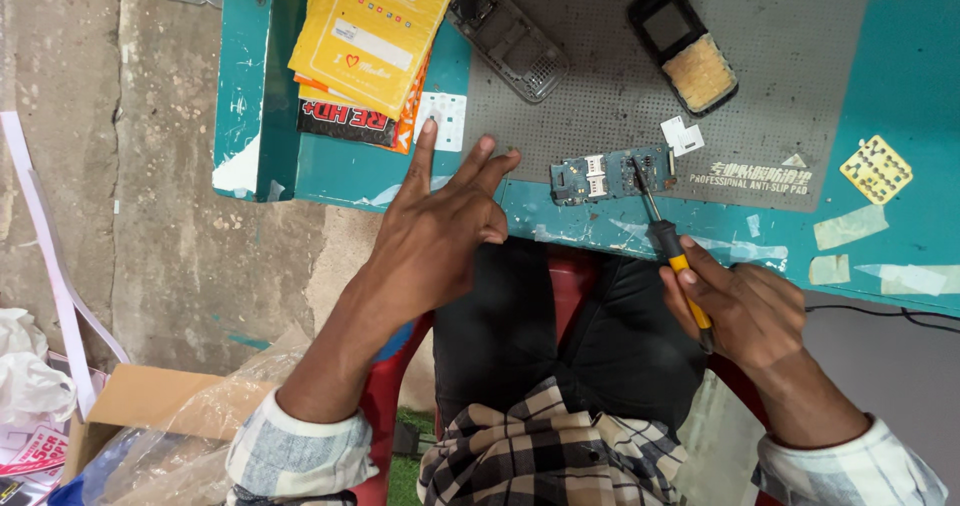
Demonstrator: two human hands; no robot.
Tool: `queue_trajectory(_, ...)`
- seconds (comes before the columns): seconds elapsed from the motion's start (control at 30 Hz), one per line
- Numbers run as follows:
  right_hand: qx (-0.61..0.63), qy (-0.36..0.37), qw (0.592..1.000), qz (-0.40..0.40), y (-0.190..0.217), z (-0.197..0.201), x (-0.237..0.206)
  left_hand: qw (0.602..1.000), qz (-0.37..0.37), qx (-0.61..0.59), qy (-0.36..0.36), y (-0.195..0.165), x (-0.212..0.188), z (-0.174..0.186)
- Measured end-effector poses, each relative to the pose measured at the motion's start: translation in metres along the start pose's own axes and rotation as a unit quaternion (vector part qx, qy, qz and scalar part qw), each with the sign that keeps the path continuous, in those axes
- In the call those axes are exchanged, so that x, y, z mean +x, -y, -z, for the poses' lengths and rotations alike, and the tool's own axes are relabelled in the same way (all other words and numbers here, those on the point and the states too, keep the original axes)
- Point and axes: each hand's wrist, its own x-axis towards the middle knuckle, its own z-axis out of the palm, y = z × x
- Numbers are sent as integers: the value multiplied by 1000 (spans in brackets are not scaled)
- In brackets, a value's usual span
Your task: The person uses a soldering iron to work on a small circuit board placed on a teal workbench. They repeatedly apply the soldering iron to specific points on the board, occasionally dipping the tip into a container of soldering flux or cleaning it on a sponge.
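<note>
While the teal desk is running out of view at the top and right, a grey perforated mat is lying near its front edge. The left hand is hovering off that edge, fingers spread, holding nothing. The right hand is gripping a yellow-handled screwdriver, fingers curled tight. Its tip, hard to make out, is meeting the small circuit board at the mat's front edge.

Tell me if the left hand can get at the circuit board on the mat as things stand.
Probably yes. The left hand hovers open and holds nothing, just beside the circuit board, with bare mat between them. Only the screwdriver in the right hand rests its tip on the board's far end.
</note>
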Motion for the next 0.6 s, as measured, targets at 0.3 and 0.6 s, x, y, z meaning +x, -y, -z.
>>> queue_trajectory(0.3, -55, 40, 997, -23, 4, 2, -2, 1000, -18, -3, 15, 4, -4, 0)
queue_trajectory(0.6, -2, 26, 1000, -7, 1, 4, -2, 999, -43, 30, 2, 8, -10, -6)
